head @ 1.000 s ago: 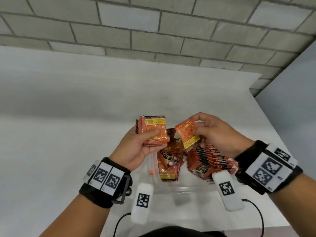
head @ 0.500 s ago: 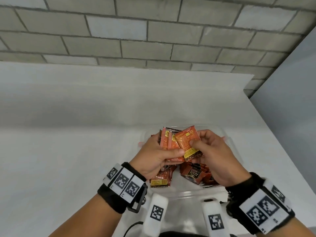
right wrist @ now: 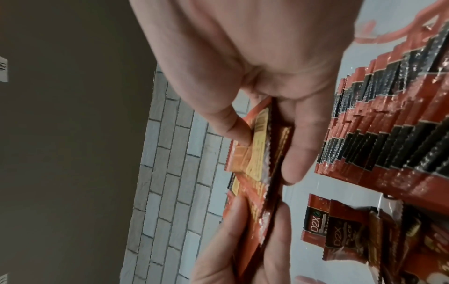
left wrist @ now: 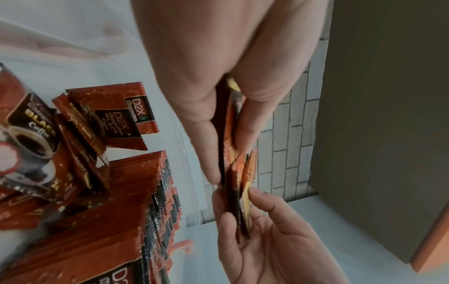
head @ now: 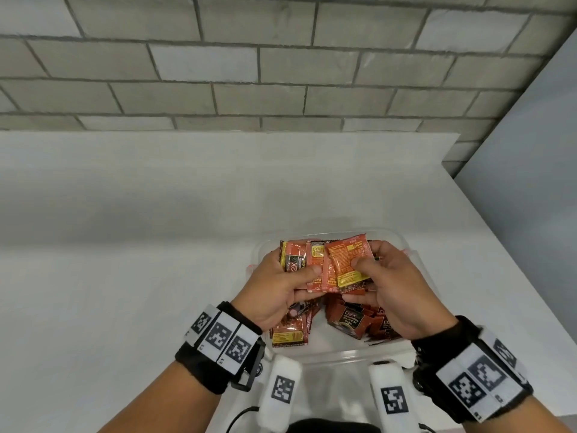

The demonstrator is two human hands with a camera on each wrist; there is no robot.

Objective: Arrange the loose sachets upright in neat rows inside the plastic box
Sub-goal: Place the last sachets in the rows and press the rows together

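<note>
Two hands meet above a clear plastic box [head: 409,248] that sits on a white table [head: 156,245], close to the person.

The left hand [head: 274,292] grips a small fanned stack of orange sachets [head: 312,267], thumb pressed across the front and fingers curled behind. The right hand [head: 393,292] pinches one more sachet [head: 346,260] at the front of that stack, thumb on its printed face and fingers behind, so this sachet lies against the others. In the left wrist view the stack [left wrist: 233,173] appears edge-on, squeezed between thumb and fingers. The right wrist view shows the same packets [right wrist: 257,153] edge-on between both hands.

Below the hands, inside the box, a row of sachets [head: 352,323] stands upright on the right side. A few loose sachets [head: 290,332] lean in a jumble on the left side.
</note>
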